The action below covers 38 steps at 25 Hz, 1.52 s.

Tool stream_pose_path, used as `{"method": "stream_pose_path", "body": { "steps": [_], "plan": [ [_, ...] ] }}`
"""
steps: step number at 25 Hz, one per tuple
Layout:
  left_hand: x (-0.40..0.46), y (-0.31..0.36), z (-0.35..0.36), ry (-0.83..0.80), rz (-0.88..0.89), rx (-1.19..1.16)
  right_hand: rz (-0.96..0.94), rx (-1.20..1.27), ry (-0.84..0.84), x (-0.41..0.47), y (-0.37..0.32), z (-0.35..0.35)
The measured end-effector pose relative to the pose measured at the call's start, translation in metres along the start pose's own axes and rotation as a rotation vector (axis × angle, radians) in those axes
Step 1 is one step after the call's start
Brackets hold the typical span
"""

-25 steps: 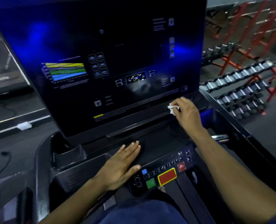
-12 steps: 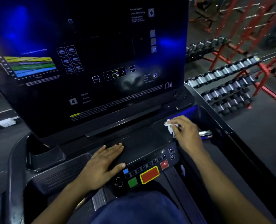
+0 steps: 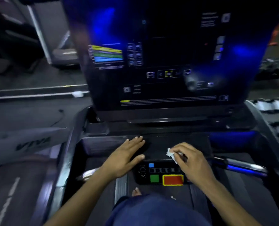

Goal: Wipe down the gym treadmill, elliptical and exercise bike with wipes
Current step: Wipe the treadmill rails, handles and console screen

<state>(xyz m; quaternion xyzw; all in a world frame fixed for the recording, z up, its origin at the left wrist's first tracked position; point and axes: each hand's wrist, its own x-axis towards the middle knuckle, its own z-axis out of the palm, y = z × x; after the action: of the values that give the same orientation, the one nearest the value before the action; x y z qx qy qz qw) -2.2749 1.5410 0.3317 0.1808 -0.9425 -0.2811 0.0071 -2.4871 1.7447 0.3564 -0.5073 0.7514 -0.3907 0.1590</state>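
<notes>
My right hand (image 3: 195, 162) pinches a small crumpled white wipe (image 3: 171, 154) between thumb and fingertips, bunched tight so that a firm wad, not a loose sheet, meets the surface. It sits on the flat black shelf (image 3: 160, 144) of the treadmill console, toward the shelf's near right corner, just above the button panel (image 3: 161, 174). I judge I keep it clear of the green button (image 3: 154, 178) and the red stop button (image 3: 173, 180) along the panel's near edge, since a press there could set the machine off.

My left hand (image 3: 125, 158) lies flat and spread, palm down, on the shelf's left half, holding nothing. That looks like bracing, steadying me as I lean in over the belt. The big dark screen (image 3: 168, 54) rises from the shelf's far edge, tilted back, with coloured graphics at its left side. The picture is blurred, so I cannot tell how hard the wipe bears down.
</notes>
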Motion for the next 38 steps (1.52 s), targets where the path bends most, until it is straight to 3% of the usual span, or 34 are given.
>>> {"method": "stream_pose_path", "body": {
  "steps": [6,9,15,18,23,28,30,33,38],
  "plan": [
    [-0.089,-0.075,-0.023,0.271,-0.284,0.269,-0.348,-0.1,-0.092,0.029,-0.027,0.037],
    [-0.129,-0.125,-0.034,0.338,-0.518,0.213,-0.524,-0.182,-0.193,0.063,-0.05,0.061],
    [-0.148,-0.146,-0.015,0.334,-0.537,0.096,-0.793,-0.616,-0.498,0.143,-0.083,0.161],
    [-0.162,-0.142,-0.01,0.376,-0.533,0.032,-0.879,-0.702,-0.526,0.166,-0.103,0.212],
    [-0.173,-0.137,-0.005,0.402,-0.519,-0.03,-0.888,-0.625,-0.512,0.176,-0.162,0.271],
    [-0.173,-0.136,-0.007,0.397,-0.518,-0.02,-0.968,-0.745,-0.594,0.175,-0.125,0.236],
    [-0.172,-0.134,-0.009,0.393,-0.53,-0.023,-0.89,-0.795,-0.668,0.17,-0.101,0.203],
    [-0.17,-0.136,-0.009,0.391,-0.53,-0.023,-0.629,-0.871,-0.782,0.155,-0.087,0.172],
    [-0.171,-0.137,-0.011,0.377,-0.531,-0.032,-0.452,-0.869,-0.827,0.136,-0.101,0.198]
  ]
}}
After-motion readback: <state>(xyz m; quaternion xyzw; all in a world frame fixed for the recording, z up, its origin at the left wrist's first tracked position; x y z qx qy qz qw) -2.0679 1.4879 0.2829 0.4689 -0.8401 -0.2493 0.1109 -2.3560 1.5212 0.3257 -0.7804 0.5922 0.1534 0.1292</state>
